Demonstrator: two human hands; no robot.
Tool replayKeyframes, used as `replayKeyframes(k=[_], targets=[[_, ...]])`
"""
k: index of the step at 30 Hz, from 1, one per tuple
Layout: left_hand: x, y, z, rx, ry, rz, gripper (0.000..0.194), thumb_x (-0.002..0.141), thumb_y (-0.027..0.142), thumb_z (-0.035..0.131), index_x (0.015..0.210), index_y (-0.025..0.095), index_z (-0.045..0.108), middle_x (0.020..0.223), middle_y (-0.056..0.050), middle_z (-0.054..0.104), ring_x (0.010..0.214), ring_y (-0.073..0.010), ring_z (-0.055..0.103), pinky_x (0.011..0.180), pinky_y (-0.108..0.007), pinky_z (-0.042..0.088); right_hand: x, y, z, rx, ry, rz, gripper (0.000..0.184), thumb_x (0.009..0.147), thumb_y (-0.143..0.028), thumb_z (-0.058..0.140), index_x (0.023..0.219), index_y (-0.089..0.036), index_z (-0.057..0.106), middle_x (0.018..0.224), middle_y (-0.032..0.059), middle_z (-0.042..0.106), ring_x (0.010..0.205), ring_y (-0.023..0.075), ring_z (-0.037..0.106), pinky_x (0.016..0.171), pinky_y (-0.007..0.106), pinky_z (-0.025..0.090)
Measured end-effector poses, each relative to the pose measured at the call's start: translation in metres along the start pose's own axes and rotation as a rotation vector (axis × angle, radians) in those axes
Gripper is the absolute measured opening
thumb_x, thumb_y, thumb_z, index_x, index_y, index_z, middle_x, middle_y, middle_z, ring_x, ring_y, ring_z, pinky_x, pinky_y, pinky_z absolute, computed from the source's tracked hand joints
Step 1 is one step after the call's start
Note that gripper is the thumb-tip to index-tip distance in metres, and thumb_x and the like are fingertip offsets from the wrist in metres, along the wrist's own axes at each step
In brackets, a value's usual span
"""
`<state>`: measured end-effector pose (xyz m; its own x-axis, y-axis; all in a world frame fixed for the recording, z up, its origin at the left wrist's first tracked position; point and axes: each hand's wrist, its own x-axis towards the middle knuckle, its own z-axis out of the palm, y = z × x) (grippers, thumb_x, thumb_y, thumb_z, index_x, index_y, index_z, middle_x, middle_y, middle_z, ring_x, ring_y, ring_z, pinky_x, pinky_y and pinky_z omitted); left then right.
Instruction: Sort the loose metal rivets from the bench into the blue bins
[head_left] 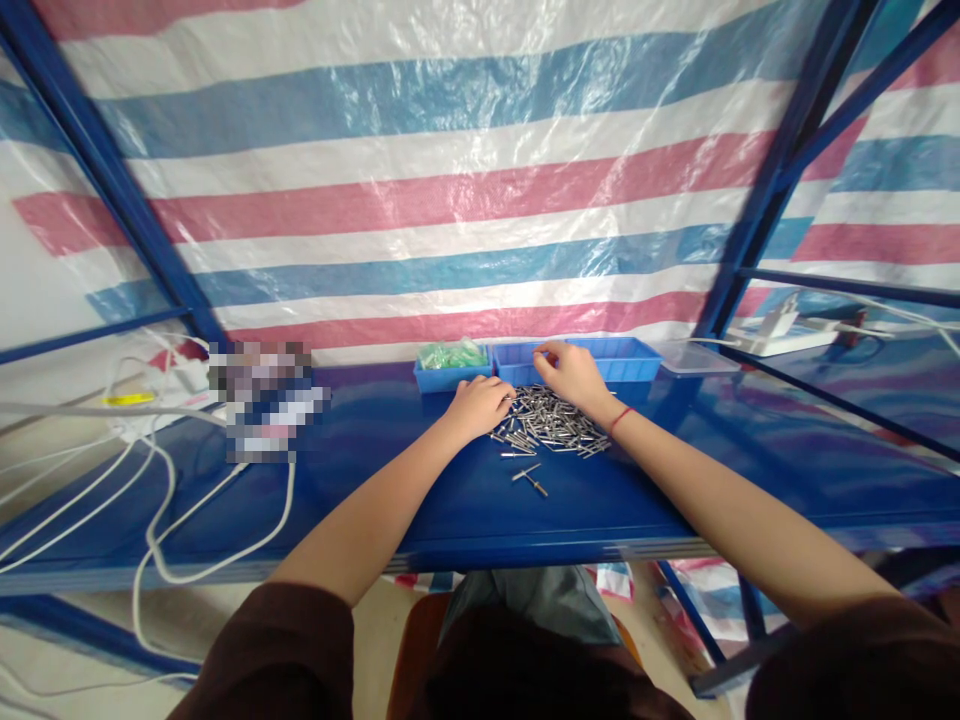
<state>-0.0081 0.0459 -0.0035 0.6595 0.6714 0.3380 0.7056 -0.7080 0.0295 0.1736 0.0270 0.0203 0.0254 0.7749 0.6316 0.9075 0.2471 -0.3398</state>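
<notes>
A loose pile of silver blind rivets (pixel 559 420) lies on the blue tabletop, with a few stray ones nearer the front edge. My left hand (pixel 481 404) rests at the pile's left side, fingers curled and fingertips against the rivets; what they grip is hidden. Above the near wall of a long blue bin (pixel 626 362) is my right hand (pixel 571 374), its thumb and finger pinched together. Anything in that pinch is too small to make out. To the left of the long bin stands a small blue bin (pixel 442 378) holding green plastic bags (pixel 452 354).
A clear plastic lid (pixel 697 358) lies right of the bins. White cables (pixel 166 520) loop across the table's left end beside a blurred-out object (pixel 274 400). A white power strip (pixel 799 335) sits at right. Striped sheeting (pixel 450 200) hangs behind, between blue frame posts (pixel 765 210).
</notes>
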Motion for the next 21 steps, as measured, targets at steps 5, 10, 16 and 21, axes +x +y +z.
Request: replayKeyframes(k=[5,10,16,21], targets=[[0.002,-0.002,-0.003,0.053,-0.004,0.08,0.025,0.091,0.029,0.046,0.106,0.031,0.066,0.111,-0.002,0.063,0.101,-0.0218,0.054,0.082,-0.035,0.038,-0.004,-0.007,-0.003,0.036,-0.018,-0.026,0.029,0.084,-0.028,0.046,0.092,-0.016,0.071,0.075,0.0055,0.069,0.069,0.0176,0.062,0.066,0.025,0.04],[0.004,-0.003,-0.004,0.112,-0.024,0.13,0.024,0.092,0.027,0.045,0.101,0.027,0.068,0.105,-0.002,0.065,0.098,-0.0209,0.056,0.078,-0.032,0.038,-0.007,-0.012,-0.005,0.049,-0.041,-0.061,0.028,0.084,-0.026,0.047,0.089,-0.016,0.071,0.076,0.006,0.07,0.069,0.0172,0.062,0.066,0.025,0.04],[0.006,0.001,-0.006,0.141,-0.041,0.115,0.026,0.093,0.03,0.042,0.103,0.027,0.067,0.101,-0.003,0.065,0.096,-0.0214,0.057,0.077,-0.032,0.039,-0.007,-0.012,-0.003,0.063,-0.067,-0.072,0.027,0.084,-0.027,0.047,0.09,-0.016,0.071,0.078,0.0055,0.071,0.07,0.0168,0.062,0.067,0.025,0.041],[0.005,0.003,-0.005,0.14,-0.041,0.117,0.031,0.095,0.031,0.037,0.1,0.025,0.067,0.1,-0.004,0.065,0.095,-0.0206,0.058,0.077,-0.032,0.04,-0.008,-0.012,-0.002,0.081,-0.089,-0.086,0.027,0.083,-0.026,0.048,0.091,-0.016,0.071,0.078,0.0052,0.071,0.069,0.0163,0.062,0.067,0.025,0.041]])
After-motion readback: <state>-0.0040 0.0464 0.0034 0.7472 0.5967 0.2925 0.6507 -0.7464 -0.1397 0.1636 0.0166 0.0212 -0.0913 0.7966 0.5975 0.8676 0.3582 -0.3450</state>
